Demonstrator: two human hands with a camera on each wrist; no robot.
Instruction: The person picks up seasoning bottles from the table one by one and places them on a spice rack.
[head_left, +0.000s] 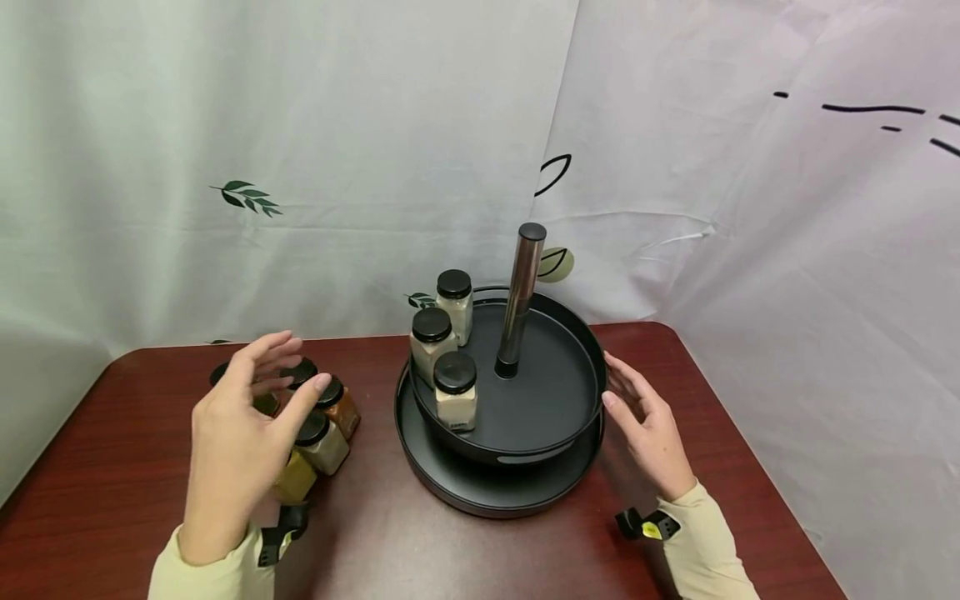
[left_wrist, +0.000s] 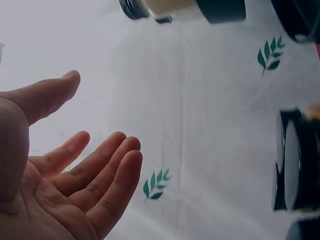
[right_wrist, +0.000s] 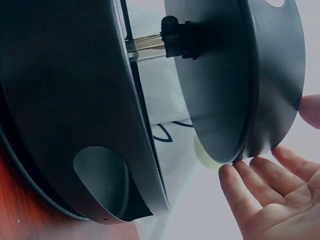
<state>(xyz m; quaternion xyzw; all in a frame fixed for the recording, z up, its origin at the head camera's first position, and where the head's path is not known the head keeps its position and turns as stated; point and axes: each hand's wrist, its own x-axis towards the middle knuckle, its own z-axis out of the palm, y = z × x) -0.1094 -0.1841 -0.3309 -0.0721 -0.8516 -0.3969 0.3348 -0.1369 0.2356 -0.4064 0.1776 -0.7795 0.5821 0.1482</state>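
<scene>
A black two-tier turntable stands mid-table, its upper tray over a wider-looking lower tray. From the upper tray rises a shiny metal post with a black cap. Three square spice jars with black lids and pale contents stand along that tray's left side. My right hand touches the upper tray's outer wall with extended fingertips, as the right wrist view also shows. My left hand, fingers spread and holding nothing, hovers by a cluster of spice jars at the left, partly hiding them.
The red-brown wooden table ends at a back edge close to a white curtain with leaf prints. The clustered jars hold yellow, orange and pale contents. The lower tier's wall has an oval cutout, seen in the right wrist view.
</scene>
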